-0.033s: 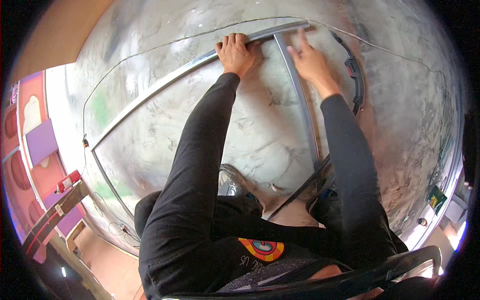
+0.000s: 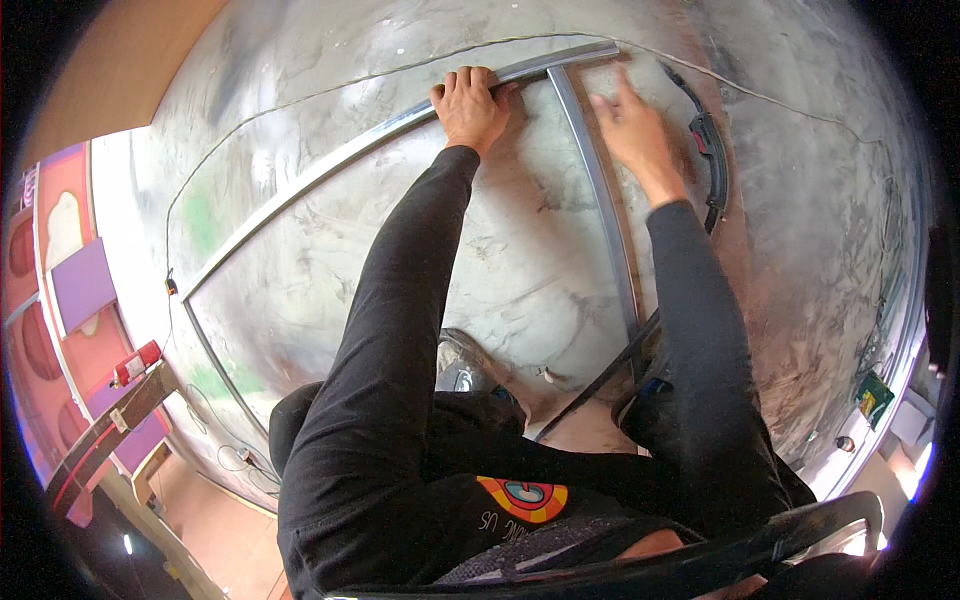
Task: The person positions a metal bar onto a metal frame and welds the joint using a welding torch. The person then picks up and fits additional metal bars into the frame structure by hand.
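Note:
My left hand is closed over a long grey metal bar, its fingers wrapped across the far edge. The bar runs slantwise along the far side of a frame lying on the floor. A second metal bar meets it near its right end and comes back toward me. To the right of that joint, my right hand hovers with the index finger stretched out and the thumb apart, somewhat blurred and holding nothing. Nearby lies a black welding torch with a red trigger.
A thin cable curves across the stained grey floor beyond the frame. My shoe stands inside the frame, near a black cable. At left are a red cylinder and a brown panel.
My right hand has shifted slightly to the right and toward me, away from the second bar. The left hand and the frame have stayed put.

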`<action>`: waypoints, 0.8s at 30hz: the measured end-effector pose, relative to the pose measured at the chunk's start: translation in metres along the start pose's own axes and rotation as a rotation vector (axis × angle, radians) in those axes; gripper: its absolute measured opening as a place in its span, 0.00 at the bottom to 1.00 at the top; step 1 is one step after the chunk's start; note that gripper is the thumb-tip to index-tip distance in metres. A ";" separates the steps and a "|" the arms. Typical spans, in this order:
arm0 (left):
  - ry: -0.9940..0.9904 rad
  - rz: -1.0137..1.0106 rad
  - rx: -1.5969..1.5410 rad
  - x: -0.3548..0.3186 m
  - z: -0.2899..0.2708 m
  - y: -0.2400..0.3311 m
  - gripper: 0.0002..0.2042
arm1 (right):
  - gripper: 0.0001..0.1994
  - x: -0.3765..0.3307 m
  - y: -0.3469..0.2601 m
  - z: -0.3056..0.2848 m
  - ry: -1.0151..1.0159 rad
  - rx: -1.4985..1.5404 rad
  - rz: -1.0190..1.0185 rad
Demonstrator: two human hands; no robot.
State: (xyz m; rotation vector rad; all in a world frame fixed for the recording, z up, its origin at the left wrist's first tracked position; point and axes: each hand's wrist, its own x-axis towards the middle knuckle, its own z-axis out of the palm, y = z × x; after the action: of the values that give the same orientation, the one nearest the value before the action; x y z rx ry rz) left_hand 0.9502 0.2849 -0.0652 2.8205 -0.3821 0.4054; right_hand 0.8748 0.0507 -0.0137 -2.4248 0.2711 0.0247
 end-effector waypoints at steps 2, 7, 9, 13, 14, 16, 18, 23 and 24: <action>0.006 0.009 -0.014 0.002 0.000 0.009 0.20 | 0.35 -0.019 0.058 -0.023 0.337 -0.400 -0.107; -0.018 -0.003 -0.019 0.000 -0.004 0.003 0.21 | 0.33 -0.070 0.080 -0.061 0.353 -0.696 0.515; -0.017 0.008 -0.040 0.004 -0.002 0.015 0.21 | 0.32 -0.079 0.143 -0.068 0.325 -0.567 0.339; -0.025 0.002 -0.039 0.002 -0.002 0.008 0.21 | 0.32 -0.059 0.161 -0.091 0.199 -0.398 0.318; -0.025 0.004 -0.037 0.003 -0.003 0.008 0.21 | 0.30 -0.055 0.163 -0.102 0.112 -0.096 0.373; -0.038 -0.010 -0.023 0.002 -0.004 0.007 0.21 | 0.27 -0.052 0.150 -0.121 0.019 0.212 0.423; 0.008 0.005 -0.023 0.001 -0.004 0.003 0.20 | 0.20 -0.055 0.119 -0.138 -0.233 0.462 0.349; 0.051 0.028 -0.020 0.001 0.000 0.003 0.19 | 0.16 -0.059 0.047 -0.168 -0.290 0.597 0.462; 0.062 0.027 -0.030 0.002 0.001 0.004 0.19 | 0.17 -0.059 0.044 -0.171 -0.341 0.626 0.534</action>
State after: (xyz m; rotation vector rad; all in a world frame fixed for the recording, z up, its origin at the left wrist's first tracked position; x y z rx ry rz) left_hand 0.9508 0.2806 -0.0643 2.7689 -0.4103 0.4867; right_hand 0.7993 -0.0813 0.0936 -1.6398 0.6508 0.5075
